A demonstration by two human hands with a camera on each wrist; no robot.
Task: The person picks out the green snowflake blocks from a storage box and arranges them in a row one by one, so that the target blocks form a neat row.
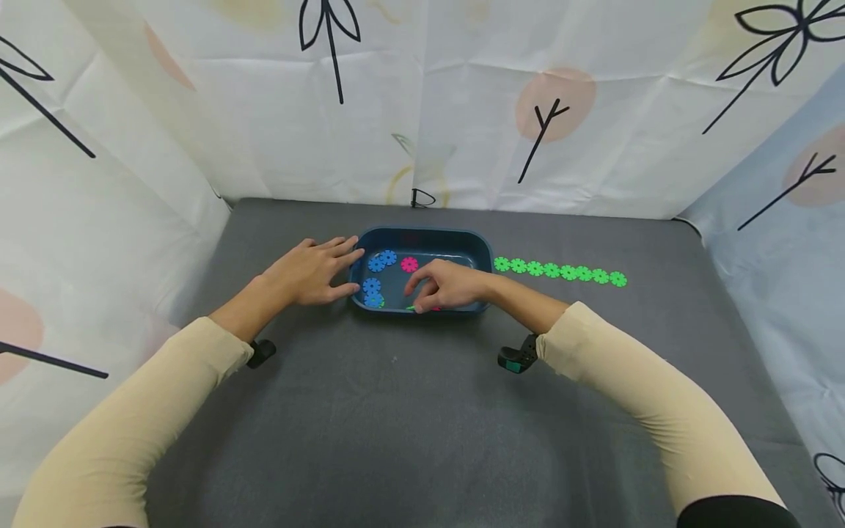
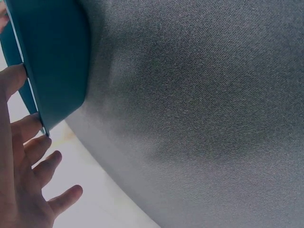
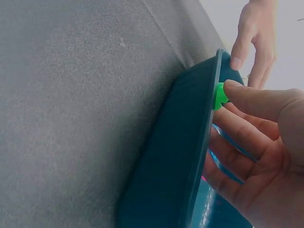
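A dark blue tray (image 1: pixel 422 235) holds blue notched discs (image 1: pixel 372 285) on its left side and a pink notched disc (image 1: pixel 409 264) near its middle. My left hand (image 1: pixel 317 271) rests on the tray's left rim, fingers spread; in the left wrist view the thumb and fingertips touch that rim (image 2: pixel 32 90). Inside the tray, near the front wall, my right hand (image 1: pixel 452 284) pinches a green notched disc (image 3: pixel 220 96) between thumb and fingers. A bit of pink shows below that hand in the head view.
A row of several green notched discs (image 1: pixel 551 270) runs right from the tray's right side over the grey cloth (image 1: pixel 409 411). Patterned white sheets (image 1: pixel 462 132) stand behind and at both sides. Each forearm wears a black wrist strap (image 1: pixel 518 356).
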